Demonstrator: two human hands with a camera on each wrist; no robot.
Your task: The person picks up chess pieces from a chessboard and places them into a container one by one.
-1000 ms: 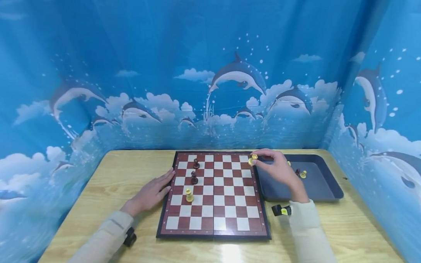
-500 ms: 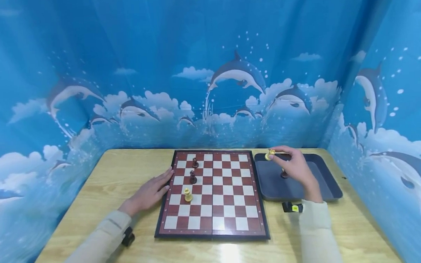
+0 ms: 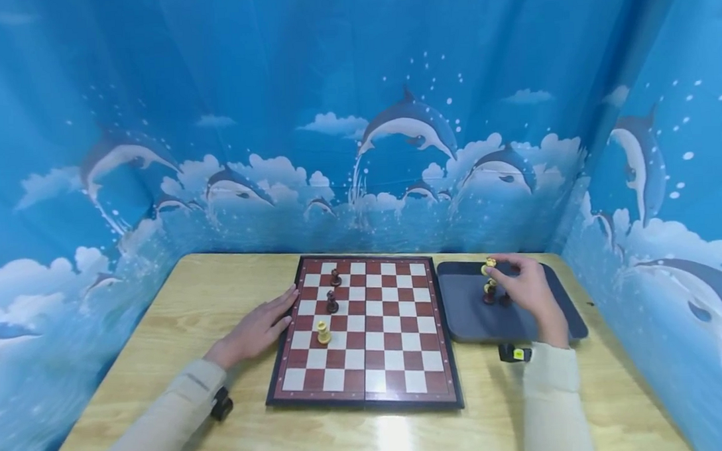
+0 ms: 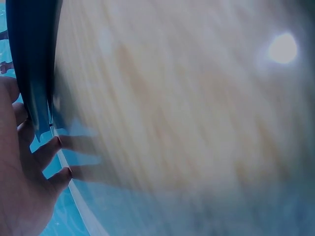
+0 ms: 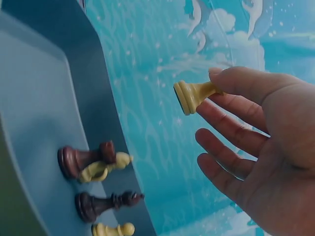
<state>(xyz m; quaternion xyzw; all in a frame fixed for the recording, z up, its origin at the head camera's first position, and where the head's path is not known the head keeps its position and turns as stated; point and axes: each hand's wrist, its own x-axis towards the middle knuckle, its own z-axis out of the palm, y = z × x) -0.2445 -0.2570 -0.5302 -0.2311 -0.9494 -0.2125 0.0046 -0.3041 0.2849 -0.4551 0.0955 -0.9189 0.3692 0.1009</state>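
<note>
My right hand (image 3: 529, 289) pinches a pale yellow chess piece (image 5: 192, 97) between thumb and fingers, above the dark grey tray (image 3: 468, 314). Its flared base shows in the right wrist view; its top is hidden by the fingertips. My left hand (image 3: 254, 330) lies with fingers extended at the left edge of the red-and-white chessboard (image 3: 396, 363). On the board's left half stand two dark brown chess pieces, one farther back (image 3: 335, 277), and a pale yellow chess piece (image 3: 323, 333) nearer the front.
Upright in the tray are a dark chess piece (image 5: 81, 160), a dark bishop (image 5: 101, 204) and a yellow pawn (image 5: 114, 229), with another yellow piece behind the first. A blue dolphin-print curtain (image 3: 357, 119) surrounds the wooden table (image 3: 220, 283) at the back and sides.
My right hand has carried the yellow chess piece rightward from the board's far right corner to over the tray. My left hand stays at the board's edge.
</note>
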